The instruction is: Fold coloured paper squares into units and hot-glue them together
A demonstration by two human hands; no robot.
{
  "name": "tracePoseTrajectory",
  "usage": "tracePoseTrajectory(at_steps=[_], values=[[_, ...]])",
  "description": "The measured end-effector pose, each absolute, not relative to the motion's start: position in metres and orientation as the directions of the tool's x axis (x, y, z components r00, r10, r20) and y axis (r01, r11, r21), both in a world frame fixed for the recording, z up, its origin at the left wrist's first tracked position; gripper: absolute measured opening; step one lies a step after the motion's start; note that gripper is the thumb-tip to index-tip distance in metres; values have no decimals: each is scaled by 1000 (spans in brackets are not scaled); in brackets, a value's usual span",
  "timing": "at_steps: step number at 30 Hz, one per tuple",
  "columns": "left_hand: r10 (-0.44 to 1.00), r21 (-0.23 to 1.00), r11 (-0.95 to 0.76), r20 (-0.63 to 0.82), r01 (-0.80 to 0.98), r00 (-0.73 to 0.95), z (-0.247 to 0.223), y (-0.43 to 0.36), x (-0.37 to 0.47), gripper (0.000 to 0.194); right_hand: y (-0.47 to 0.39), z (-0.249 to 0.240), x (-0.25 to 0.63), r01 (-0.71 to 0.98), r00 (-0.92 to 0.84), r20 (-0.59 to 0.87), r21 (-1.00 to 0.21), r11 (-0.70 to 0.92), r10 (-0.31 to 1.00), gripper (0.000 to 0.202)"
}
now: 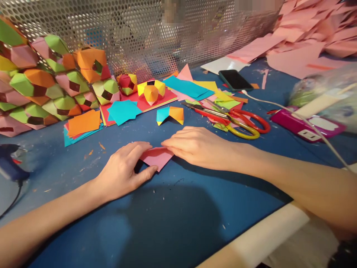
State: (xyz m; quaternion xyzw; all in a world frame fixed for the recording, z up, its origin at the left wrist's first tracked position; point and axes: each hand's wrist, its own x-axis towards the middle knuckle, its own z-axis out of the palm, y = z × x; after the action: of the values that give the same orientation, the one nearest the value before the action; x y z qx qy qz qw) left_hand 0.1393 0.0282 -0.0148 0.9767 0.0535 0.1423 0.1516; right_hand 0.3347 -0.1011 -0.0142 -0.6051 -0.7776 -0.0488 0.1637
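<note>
A pink piece of paper (157, 157), folded to a point toward me, lies on the blue table (167, 212). My left hand (128, 165) holds its left side, thumb near the lower point and fingers along the upper edge. The fingers of my right hand (195, 146) are pressed together on its upper right corner. Just beyond the hands sits a small folded piece (170, 114) in blue, orange and yellow. Orange paper sheets (84, 123) and blue sheets (124, 111) lie farther back on the left.
Folded paper balls (39, 83) are stacked at the back left by a perforated metal screen (139, 37). Scissors (245, 128), a phone (235, 80) and a magenta power strip (306, 124) lie right. A glue gun (12, 163) is left; pink paper (309, 29) heaps back right.
</note>
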Motion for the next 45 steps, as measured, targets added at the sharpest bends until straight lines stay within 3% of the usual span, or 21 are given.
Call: tracePoseTrajectory(at_steps=[5, 8, 11, 13, 15, 18, 25, 31, 38, 45], values=[[344, 526, -827, 197, 197, 918, -8, 25, 140, 19, -99, -19, 329, 890, -162, 499, -299, 345, 851, 22], [481, 601, -740, 162, 300, 862, -8, 24, 139, 16, -99, -20, 321, 853, -4, 517, -445, 272, 856, 32], [609, 750, -585, 154, 310, 778, -11, 24, 138, 20, -95, -24, 316, 705, 230, 367, -701, 105, 901, 65], [645, 871, -429, 110, 239, 756, -12, 22, 138, 26, -91, -26, 314, 456, 294, 196, -889, 43, 935, 68], [649, 951, -260, 45, 166, 759, -12, 19, 140, 31, -88, -27, 313, 196, 265, 68, -981, 15, 962, 63], [630, 992, -69, -36, 103, 775, -11, 15, 143, 31, -88, -23, 312, 68, 207, 2, -998, -13, 978, 57], [596, 995, 87, -97, 55, 797, -14, 13, 148, 30, -94, -17, 312, 192, 206, 11, -981, -29, 978, 27], [585, 966, 256, -175, 25, 792, -15, 13, 149, 22, -95, -16, 311, 299, 234, 70, -954, -3, 970, 25], [640, 974, 213, -194, 71, 744, -15, 21, 149, 18, -96, -9, 311, 402, 170, 22, -915, -49, 985, 18], [622, 980, 182, -179, 82, 762, -19, 23, 148, 17, -96, -9, 309, 430, 196, 72, -903, -20, 978, 15]])
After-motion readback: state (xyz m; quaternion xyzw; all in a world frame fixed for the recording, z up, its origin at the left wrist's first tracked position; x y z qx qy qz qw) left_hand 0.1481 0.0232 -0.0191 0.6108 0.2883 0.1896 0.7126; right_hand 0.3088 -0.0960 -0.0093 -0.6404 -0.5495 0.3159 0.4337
